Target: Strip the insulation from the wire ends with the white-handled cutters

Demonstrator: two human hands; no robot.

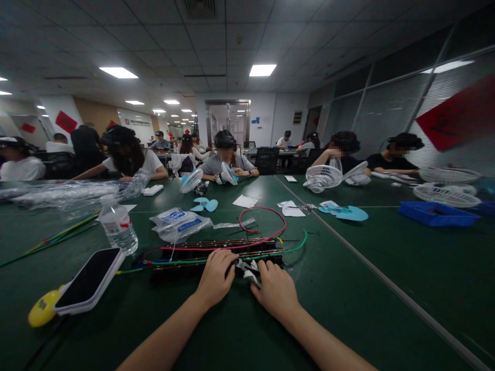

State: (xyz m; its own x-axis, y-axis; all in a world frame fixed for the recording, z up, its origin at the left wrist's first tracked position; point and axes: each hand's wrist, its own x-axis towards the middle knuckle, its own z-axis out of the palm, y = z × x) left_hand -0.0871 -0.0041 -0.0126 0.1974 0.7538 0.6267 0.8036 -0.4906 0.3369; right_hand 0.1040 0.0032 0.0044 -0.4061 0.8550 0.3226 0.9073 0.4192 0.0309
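My left hand (217,275) rests over the front edge of a black block with long metal strips (181,269). Its fingers are bent together toward the middle, and what they pinch is hidden. Beside it, my right hand (276,288) has its fingers curled round a small grey-and-white piece (252,277), whose kind I cannot make out. The piece lies between both hands at the block's front edge. A green wire (297,247) runs along the block and bends up at the right. Behind it, a red wire (285,221) loops over the far side.
A water bottle (118,226), a phone (91,281) and a yellow rounded object (44,309) are at left. Plastic bags (180,224) lie behind the block. Blue fan blades (204,204) and a blue tray (439,214) sit farther back. Several people work across the table.
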